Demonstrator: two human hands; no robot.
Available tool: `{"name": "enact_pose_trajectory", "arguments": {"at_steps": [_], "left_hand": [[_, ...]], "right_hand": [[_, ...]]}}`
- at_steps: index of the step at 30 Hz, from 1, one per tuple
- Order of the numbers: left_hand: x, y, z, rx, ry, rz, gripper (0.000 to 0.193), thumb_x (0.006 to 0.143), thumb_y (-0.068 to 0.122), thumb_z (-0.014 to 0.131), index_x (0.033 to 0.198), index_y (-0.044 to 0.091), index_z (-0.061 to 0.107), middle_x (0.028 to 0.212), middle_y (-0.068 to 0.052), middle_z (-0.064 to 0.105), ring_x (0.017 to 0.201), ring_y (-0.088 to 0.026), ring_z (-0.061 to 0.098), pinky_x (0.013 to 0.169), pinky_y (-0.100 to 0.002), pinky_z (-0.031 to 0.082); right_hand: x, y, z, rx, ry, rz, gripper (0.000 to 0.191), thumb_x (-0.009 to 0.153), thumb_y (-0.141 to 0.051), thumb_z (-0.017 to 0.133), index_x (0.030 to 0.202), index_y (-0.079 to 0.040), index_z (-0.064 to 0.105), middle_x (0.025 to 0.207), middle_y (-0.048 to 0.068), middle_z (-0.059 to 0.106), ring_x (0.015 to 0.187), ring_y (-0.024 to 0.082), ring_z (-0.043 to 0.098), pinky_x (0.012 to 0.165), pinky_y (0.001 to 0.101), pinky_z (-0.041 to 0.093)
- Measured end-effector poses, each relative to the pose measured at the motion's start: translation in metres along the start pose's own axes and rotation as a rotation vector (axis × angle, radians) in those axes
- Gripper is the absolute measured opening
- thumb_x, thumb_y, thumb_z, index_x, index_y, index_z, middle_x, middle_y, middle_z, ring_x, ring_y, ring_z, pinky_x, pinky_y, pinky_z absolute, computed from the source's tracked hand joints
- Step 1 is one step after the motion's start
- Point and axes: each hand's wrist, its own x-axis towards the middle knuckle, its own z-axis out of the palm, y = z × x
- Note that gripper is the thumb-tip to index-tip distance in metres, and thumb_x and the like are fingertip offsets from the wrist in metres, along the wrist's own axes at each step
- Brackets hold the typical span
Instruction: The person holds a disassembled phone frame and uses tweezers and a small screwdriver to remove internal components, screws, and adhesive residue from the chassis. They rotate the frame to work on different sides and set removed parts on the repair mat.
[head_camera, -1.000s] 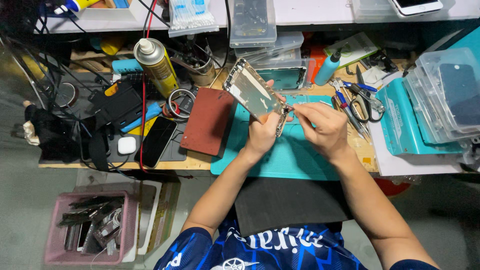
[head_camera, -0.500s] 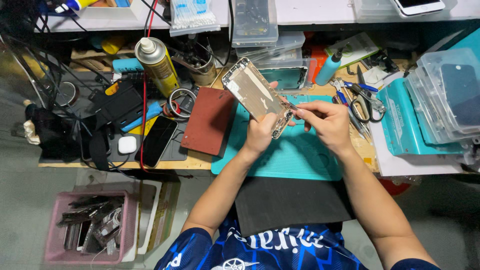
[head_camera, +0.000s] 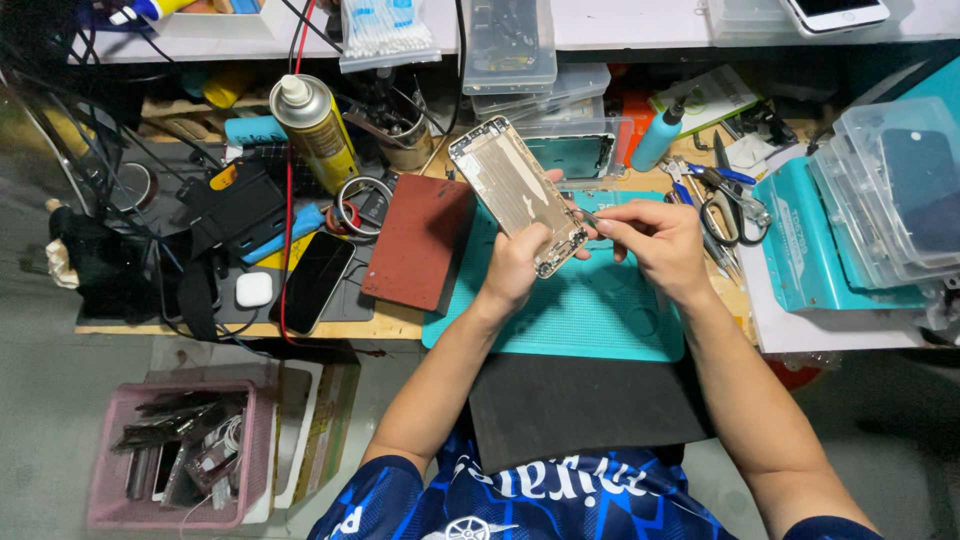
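Gold-toned metal phone shell (head_camera: 518, 194), emptied, inner face up, held above the teal mat (head_camera: 570, 305) on the bench (head_camera: 395, 322). Long axis slanted, upper end toward far left, lower end toward near right. Gripped at the lower end by the left hand (head_camera: 515, 268), fingers closed round the edge. Right hand (head_camera: 660, 240) pinched shut on a thin metal tool (head_camera: 585, 217), tip at the shell's lower right edge. Pink basket (head_camera: 170, 455) on the floor, filled with phone parts. Clear plastic boxes (head_camera: 900, 190) stacked at far right, dark panels inside.
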Motion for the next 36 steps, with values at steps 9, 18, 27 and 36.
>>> {"name": "enact_pose_trajectory", "arguments": {"at_steps": [9, 18, 27, 36], "left_hand": [[-0.001, 0.019, 0.009, -0.045, -0.026, -0.078, 0.073, 0.084, -0.001, 0.039, 0.156, -0.008, 0.028, 0.113, -0.024, 0.061, 0.098, -0.035, 0.07, 0.077, -0.042, 0.063], [0.001, 0.03, 0.013, -0.114, -0.073, -0.143, 0.071, 0.083, 0.002, 0.04, 0.152, -0.011, 0.031, 0.109, -0.028, 0.061, 0.095, -0.038, 0.069, 0.074, -0.042, 0.062], [0.022, 0.018, 0.007, -0.233, -0.148, -0.288, 0.071, 0.082, 0.002, 0.041, 0.151, -0.013, 0.034, 0.113, -0.029, 0.063, 0.096, -0.04, 0.069, 0.074, -0.043, 0.063], [0.026, 0.012, 0.008, -0.22, -0.118, -0.237, 0.067, 0.086, 0.001, 0.039, 0.151, -0.012, 0.035, 0.118, -0.029, 0.062, 0.099, -0.041, 0.071, 0.075, -0.041, 0.064]], "right_hand": [[0.001, -0.003, -0.005, -0.045, -0.015, -0.041, 0.013, 0.093, -0.002, 0.074, 0.104, 0.003, 0.077, 0.084, 0.006, 0.074, 0.062, 0.008, 0.063, 0.054, 0.0212, 0.047], [0.0, -0.008, -0.012, -0.07, -0.044, -0.083, 0.013, 0.092, 0.0, 0.072, 0.104, 0.004, 0.077, 0.088, 0.008, 0.074, 0.065, 0.009, 0.065, 0.057, 0.0215, 0.05], [0.001, -0.023, -0.021, -0.181, -0.051, -0.174, 0.011, 0.093, 0.0, 0.071, 0.102, 0.003, 0.077, 0.086, 0.008, 0.075, 0.064, 0.009, 0.065, 0.056, 0.0218, 0.051], [0.001, -0.034, -0.018, -0.266, -0.011, -0.224, 0.014, 0.093, 0.0, 0.071, 0.105, 0.002, 0.078, 0.084, 0.007, 0.074, 0.064, 0.008, 0.065, 0.057, 0.0217, 0.051]]}}
